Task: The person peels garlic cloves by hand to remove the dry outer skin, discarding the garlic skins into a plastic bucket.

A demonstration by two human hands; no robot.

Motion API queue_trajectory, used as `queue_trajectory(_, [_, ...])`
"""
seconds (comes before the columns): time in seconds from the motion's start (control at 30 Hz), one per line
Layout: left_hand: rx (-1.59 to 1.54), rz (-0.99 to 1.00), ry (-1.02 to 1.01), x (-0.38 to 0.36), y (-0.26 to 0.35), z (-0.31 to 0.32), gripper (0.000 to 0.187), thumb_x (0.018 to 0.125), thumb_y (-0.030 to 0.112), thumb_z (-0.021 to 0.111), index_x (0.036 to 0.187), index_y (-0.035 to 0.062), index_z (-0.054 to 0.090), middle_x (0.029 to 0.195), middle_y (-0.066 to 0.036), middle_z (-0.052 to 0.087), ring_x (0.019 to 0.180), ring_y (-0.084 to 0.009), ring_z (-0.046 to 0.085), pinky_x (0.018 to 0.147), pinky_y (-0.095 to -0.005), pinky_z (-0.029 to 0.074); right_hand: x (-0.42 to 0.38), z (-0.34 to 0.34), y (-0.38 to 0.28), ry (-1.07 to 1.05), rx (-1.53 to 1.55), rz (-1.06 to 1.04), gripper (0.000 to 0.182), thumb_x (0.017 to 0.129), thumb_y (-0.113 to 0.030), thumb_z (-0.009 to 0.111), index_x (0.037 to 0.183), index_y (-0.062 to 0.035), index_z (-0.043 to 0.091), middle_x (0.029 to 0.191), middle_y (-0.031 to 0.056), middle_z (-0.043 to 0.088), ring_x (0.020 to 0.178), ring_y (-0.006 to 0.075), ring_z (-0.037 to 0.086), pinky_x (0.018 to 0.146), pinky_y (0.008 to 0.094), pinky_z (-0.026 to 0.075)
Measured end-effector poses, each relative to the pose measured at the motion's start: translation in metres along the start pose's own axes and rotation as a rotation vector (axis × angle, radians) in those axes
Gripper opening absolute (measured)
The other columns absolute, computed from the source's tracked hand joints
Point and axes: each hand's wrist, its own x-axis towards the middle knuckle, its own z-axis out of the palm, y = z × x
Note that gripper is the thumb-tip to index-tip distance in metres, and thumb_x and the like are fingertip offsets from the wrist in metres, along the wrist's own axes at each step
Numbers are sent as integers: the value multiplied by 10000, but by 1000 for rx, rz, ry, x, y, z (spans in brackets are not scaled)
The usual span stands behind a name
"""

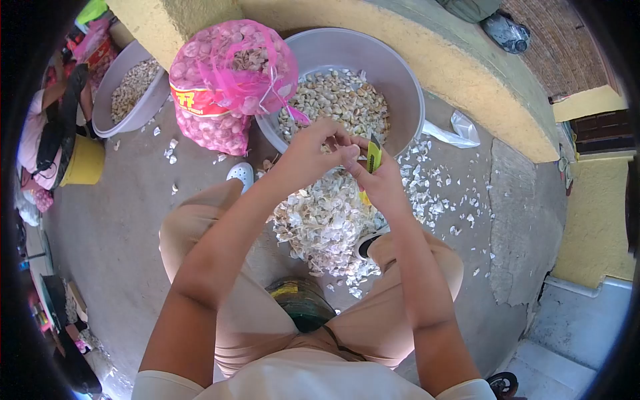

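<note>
Holding one knife (374,155) above heaped skins (320,230).
Two basins (405,87), each holding cloves (360,103); one net bag (193,101) of garlic (207,133) beside the nearer. Both arms (235,210) reach forward, fingertips (351,154) meeting before the nearer basin. Right hand (385,181) curled closed around the knife; left hand (316,147) pinched, its contents, if any, unclear.

A yellow "77" is standing out on the red label (205,103) of the pink mesh bag (230,73); smaller lettering beneath is blurring, as are dark marks on the yellow-green knife (374,156).
</note>
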Motion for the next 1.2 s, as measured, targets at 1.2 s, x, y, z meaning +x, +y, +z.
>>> queue_trajectory(1.2, [-199, -169, -87, -2, 16, -10, 137, 753, 89, 622, 839, -16, 603, 938, -58, 589, 828, -111, 563, 720, -240, 464, -4, -3, -15, 70, 2, 49, 395, 759, -159, 642, 1099, -9, 508, 909, 92, 598, 785, 132, 560, 703, 251, 441])
